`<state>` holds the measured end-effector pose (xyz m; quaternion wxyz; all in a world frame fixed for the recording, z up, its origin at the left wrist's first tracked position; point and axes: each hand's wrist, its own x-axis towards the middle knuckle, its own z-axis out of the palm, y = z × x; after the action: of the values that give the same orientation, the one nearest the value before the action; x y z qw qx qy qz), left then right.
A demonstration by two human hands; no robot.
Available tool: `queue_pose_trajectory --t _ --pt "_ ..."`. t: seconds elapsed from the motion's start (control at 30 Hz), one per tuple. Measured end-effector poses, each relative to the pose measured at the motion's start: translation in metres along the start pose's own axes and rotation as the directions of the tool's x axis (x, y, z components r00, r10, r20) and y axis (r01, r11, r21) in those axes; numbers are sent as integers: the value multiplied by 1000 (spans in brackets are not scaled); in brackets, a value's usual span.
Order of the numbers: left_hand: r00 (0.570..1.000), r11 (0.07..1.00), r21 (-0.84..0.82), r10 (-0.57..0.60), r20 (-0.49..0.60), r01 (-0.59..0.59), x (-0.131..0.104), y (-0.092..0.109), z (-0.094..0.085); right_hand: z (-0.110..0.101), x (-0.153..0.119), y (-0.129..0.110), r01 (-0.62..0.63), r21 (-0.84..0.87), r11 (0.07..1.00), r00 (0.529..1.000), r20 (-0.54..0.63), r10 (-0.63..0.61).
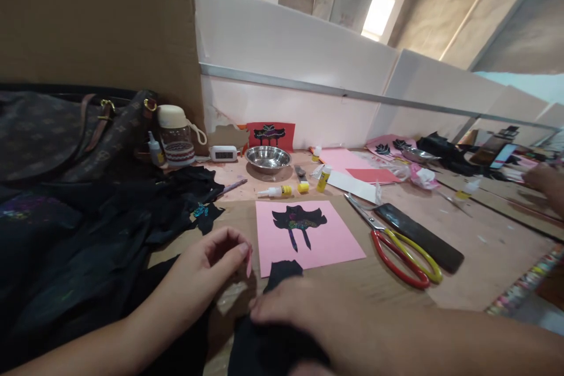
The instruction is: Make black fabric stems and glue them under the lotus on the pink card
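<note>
Between thumb and forefinger, my left hand (220, 261) pinches a small pink scrap (249, 263), left of the pink card (312, 249). A black pavilion-like shape (299, 220) with two legs and coloured specks lies on that card. My right hand (299, 311) is closed on black cloth (271, 343) just in front of the card; part of the cloth reaches the card's lower edge. Its lower fingers are partly cut off by the frame. Scissors (392, 247) with red and yellow handles lie to the right, beside a dark phone-like slab (418, 238).
Yellow glue bottles (324, 178), a metal bowl (268, 158) and a red card (282, 136) stand or lie behind. Dark cloth (79, 247), a brown bag (44, 129) and a lidded bottle (176, 138) are at left. Another person's hand (546, 185) shows at far right.
</note>
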<state>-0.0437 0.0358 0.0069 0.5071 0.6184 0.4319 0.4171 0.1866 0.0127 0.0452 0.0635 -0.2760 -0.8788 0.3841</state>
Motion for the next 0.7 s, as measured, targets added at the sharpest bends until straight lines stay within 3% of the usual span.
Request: queue_pose_trajectory --t 0.07,0.13,0.23,0.3,0.4,0.47,0.57,0.7 --pt "999 1000 12 -28 26 28 0 1 3 -3 -15 -5 37 -86 996 985 171 -21" --pt "996 997 58 -62 63 58 -2 2 6 -7 -30 -5 -6 -150 989 984 176 33" --pt "991 978 197 -91 98 71 -5 4 7 -16 -46 2 -97 -200 975 995 -26 94" --pt "991 941 334 -89 100 51 -7 5 7 -27 -44 14 -106 -236 966 982 -181 63" --pt "994 858 512 -14 112 -46 -8 4 6 -51 -18 39 -108 -353 929 930 -366 -31" --pt "989 819 562 38 143 -113 -9 3 6 -70 11 58 -178 -428 886 890 -454 -40" --pt "984 795 590 42 175 -140 -10 4 5 -92 56 80 -205 -452 868 886 -463 -31" --pt "969 727 657 50 240 -200 -8 7 1 -101 96 100 -218 -411 885 881 -474 -3"
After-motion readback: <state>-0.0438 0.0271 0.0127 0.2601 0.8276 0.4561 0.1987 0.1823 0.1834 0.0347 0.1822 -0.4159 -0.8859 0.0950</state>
